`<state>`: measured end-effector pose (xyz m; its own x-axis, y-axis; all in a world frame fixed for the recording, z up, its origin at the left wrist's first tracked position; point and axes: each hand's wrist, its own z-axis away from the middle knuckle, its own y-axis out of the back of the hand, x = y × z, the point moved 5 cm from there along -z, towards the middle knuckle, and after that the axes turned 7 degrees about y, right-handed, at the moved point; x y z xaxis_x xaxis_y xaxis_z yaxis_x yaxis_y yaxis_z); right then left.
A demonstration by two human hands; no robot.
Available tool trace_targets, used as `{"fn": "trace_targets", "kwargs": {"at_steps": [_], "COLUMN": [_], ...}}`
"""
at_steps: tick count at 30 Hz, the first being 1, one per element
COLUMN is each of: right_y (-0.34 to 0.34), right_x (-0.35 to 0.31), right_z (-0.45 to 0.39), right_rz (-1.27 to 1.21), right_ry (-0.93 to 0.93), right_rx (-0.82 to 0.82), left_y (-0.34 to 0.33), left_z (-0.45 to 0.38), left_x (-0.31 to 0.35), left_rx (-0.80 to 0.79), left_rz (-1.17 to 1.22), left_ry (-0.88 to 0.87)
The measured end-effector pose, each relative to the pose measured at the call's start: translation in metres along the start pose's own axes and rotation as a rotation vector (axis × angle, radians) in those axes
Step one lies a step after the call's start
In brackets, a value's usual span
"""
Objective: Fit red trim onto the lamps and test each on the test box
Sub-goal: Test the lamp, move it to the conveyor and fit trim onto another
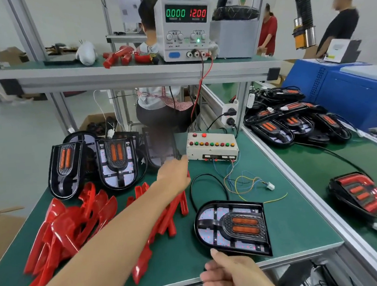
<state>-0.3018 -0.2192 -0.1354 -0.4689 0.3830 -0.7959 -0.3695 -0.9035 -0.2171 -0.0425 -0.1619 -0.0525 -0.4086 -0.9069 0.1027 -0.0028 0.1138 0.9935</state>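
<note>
A black lamp (232, 225) with two orange strips lies flat near the table's front edge, its cable looping behind it. My right hand (232, 273) grips its near rim, thumb on top. My left hand (174, 173) reaches across the pile of red trim pieces (77, 220), with its fingers curled down over the top end of one red trim piece (183, 201). The fingertips are hidden. The white test box (212, 146), with rows of coloured buttons, stands just beyond that hand. Its loose wires end in a white plug (270, 185).
Untrimmed lamps (117, 161) lean at the back left. A lamp with red trim (360, 195) and several stacked lamps (293, 120) lie on the right bench. A power supply (186, 27) reading 12.00 sits on the shelf. People work behind.
</note>
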Motion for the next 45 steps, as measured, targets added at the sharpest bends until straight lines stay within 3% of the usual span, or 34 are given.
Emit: {"fn": "trace_targets", "kwargs": {"at_steps": [6, 12, 15, 18, 20, 23, 25, 27, 32, 36, 41, 45], "right_y": [-0.009, -0.013, -0.015, -0.016, -0.01, 0.004, 0.007, 0.008, 0.025, 0.046, 0.075, 0.076], "right_x": [-0.001, -0.002, -0.005, -0.021, -0.046, -0.101, -0.132, -0.154, -0.172, -0.168, -0.163, -0.157], "right_z": [0.002, 0.006, 0.009, 0.013, 0.017, 0.032, 0.039, 0.038, 0.036, 0.023, -0.002, -0.016], "right_rz": [0.055, 0.133, 0.149, 0.167, 0.236, 0.505, 0.748, 0.92, 1.002, 1.125, 1.483, 1.634], "right_ry": [0.026, 0.05, 0.099, 0.285, 0.527, 0.931, 1.106, 1.153, 1.176, 1.144, 1.05, 1.048], "right_rx": [-0.061, -0.073, -0.083, -0.054, 0.045, 0.269, 0.327, 0.297, 0.198, 0.149, 0.08, -0.015], "left_y": [0.019, 0.021, 0.028, 0.041, 0.053, 0.064, 0.065, 0.061, 0.041, 0.021, -0.006, -0.014], "left_z": [-0.007, -0.005, 0.006, 0.026, 0.046, 0.085, 0.11, 0.127, 0.141, 0.148, 0.139, 0.127], "left_x": [-0.031, -0.056, -0.064, -0.065, -0.06, -0.041, -0.024, -0.009, 0.014, 0.028, 0.011, 0.009], "left_rx": [0.235, 0.377, 0.456, 0.514, 0.51, 0.48, 0.475, 0.464, 0.513, 0.433, 0.217, 0.106], "left_rz": [0.446, 0.663, 0.881, 1.0, 1.079, 1.247, 1.331, 1.418, 1.576, 1.488, 1.148, 0.853], "left_ry": [-0.072, -0.043, -0.017, -0.035, -0.093, -0.235, -0.314, -0.332, -0.226, -0.146, 0.072, 0.064]}}
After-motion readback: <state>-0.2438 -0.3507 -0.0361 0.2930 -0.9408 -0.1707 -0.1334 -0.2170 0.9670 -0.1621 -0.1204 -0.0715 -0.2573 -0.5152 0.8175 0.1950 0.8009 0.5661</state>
